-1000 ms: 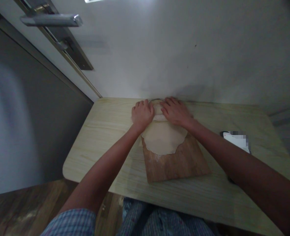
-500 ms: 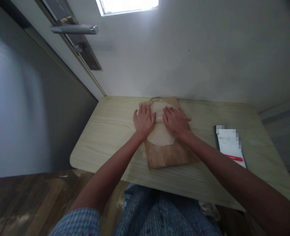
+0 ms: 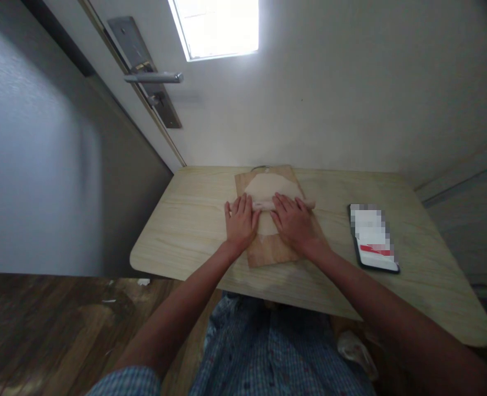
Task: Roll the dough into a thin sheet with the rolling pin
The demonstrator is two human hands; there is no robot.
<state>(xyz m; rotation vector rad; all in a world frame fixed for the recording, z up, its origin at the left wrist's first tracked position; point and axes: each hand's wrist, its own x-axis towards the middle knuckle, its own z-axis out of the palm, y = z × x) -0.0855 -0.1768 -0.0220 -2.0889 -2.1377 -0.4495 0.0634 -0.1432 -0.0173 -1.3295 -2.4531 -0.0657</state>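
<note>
L hand [image 3: 240,224] & R hand [image 3: 295,223] are laid apart, fingers outstretched, over the rolling pin [image 3: 264,205], which is set across the dough [image 3: 270,184] on the wooden board [image 3: 268,254]. Pressure should be kept even b/w L & R, & eased nr the rim so it isn't thinned too much. Vs. 1 s ago, the pin's been brought closer to the dough's near edge, w/ more sheet bared beyond it.

Pale wood-grain table [image 3: 198,220]: brown board [image 3: 268,254] near middle, phone [image 3: 371,234] at right.
</note>
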